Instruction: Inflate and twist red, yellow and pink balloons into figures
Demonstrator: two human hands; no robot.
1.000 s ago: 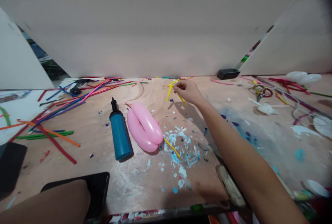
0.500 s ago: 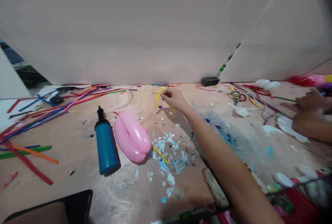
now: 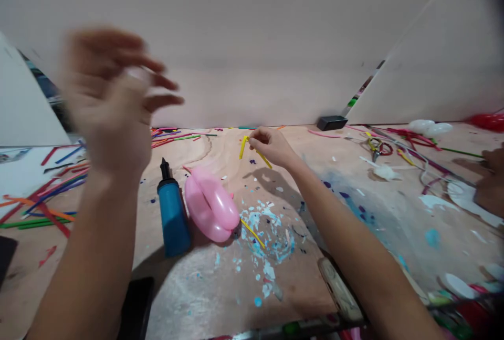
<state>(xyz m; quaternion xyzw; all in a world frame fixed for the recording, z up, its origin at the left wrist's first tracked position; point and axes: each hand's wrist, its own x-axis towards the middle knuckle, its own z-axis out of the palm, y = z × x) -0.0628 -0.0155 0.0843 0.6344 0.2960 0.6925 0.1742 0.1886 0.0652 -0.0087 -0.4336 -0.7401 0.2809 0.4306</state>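
My right hand pinches a thin yellow uninflated modelling balloon between thumb and fingertips, just above the table; its ends hang down on both sides of the fingers. My left hand is raised at the left in front of the white panel, smeared by motion, with its fingers apart and nothing visible in them. Between the arms lies a pink inflated balloon in a folded loop shape. Beside it lies a blue hand pump with a black nozzle. A yellow strip lies by the pink balloon.
Long coloured balloons are strewn at the left. A black box stands by the panel. Scissors and white balloons lie to the right, near another person's hand. A dark flat object sits in front.
My left hand has come up into view at the left. My right hand stays at nearly the same spot with the yellow balloon. The view has shifted slightly left.
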